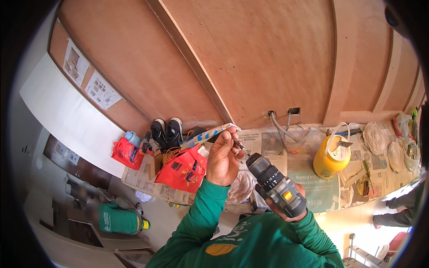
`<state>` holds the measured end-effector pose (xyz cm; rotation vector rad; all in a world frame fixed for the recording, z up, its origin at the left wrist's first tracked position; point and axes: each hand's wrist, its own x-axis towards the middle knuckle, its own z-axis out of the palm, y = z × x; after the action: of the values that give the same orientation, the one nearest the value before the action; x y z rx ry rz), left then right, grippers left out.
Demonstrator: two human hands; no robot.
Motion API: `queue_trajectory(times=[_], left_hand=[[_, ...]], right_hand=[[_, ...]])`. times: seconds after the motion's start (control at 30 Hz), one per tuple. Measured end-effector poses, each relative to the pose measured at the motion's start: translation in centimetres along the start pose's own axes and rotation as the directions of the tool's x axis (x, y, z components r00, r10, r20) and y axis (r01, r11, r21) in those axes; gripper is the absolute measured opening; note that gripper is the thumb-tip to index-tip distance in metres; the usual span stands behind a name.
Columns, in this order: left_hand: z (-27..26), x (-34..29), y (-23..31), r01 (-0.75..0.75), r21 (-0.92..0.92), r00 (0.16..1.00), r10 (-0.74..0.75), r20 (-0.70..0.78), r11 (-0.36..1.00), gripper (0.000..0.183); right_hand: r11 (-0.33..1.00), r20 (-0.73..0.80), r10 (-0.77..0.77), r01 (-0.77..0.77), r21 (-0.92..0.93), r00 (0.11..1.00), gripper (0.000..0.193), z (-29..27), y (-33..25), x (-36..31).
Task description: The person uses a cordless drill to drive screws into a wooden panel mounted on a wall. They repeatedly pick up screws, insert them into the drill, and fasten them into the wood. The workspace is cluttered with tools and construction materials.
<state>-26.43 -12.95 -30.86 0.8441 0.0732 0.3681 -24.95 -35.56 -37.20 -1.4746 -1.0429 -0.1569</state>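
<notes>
R hand [288, 210] is wrapped around the drill [277, 183], fingers clamped on its grip, partly hidden behind the body. L hand [223, 158] is up at the bit [240, 145] in the chuck, thumb + fingertips pinched on its far end. Drill + bit are held in the air, over the front edge of the tabletop [140, 181].

Writing: drill collar has a ring of small white nos.; orange patch on body. Tabletop is covered w/ newspaper [250, 138], dense print, too small to read. Green sheet [315, 194], nr front edge, right of the drill, has pale lettering. Red bag [183, 169] at front edge, left of L hand, has dark + yellow print; 2nd red bag [123, 154] at the left end, blue print. Wall sheets [76, 62] carry pics, text too small. Wearer's shirt [250, 241]: white lettering + yellow oval. Co-worker [118, 219], beyond the left end, green top w/ white print.

Also: shoes [166, 134] nr back edge, left part; cables [281, 129] out of wall at back edge; yellow tub [328, 161], right half, btwn back + front edges; clear bags [373, 136] toward right end.
</notes>
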Motion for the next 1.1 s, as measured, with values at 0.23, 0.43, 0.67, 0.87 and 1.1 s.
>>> queue_trajectory(times=[0.23,0.43,0.67,0.87,1.1], left_hand=[[-0.5,0.7,-0.7,0.141,-0.119,0.99,-0.138,0.028,0.983,0.022],[-2.1,1.2,-1.4,0.218,-0.19,0.976,-0.217,0.024,0.957,0.024],[-5.6,2.1,-2.6,0.203,0.327,0.965,-0.133,-0.225,0.923,0.022],[-19.2,4.3,-4.3,0.352,0.7,0.903,-0.026,-0.43,0.621,0.023],[-27.6,11.9,-3.7,-0.071,0.997,0.949,0.306,0.078,-0.036,0.018]], right_hand=[[0.998,-0.028,0.069,-0.07,-0.009,0.997,0.044,0.0,-0.5,-0.4],[0.992,-0.046,0.123,-0.123,-0.004,0.991,0.043,0.1,-0.4,-0.8],[0.923,-0.088,0.371,-0.377,-0.076,0.925,0.029,-1.1,-0.3,-3.0],[0.852,-0.124,0.494,-0.508,-0.125,0.86,0.022,-1.6,0.4,-4.6],[0.755,-0.141,0.616,-0.632,-0.173,0.775,0.021,-1.3,1.1,-5.5]])
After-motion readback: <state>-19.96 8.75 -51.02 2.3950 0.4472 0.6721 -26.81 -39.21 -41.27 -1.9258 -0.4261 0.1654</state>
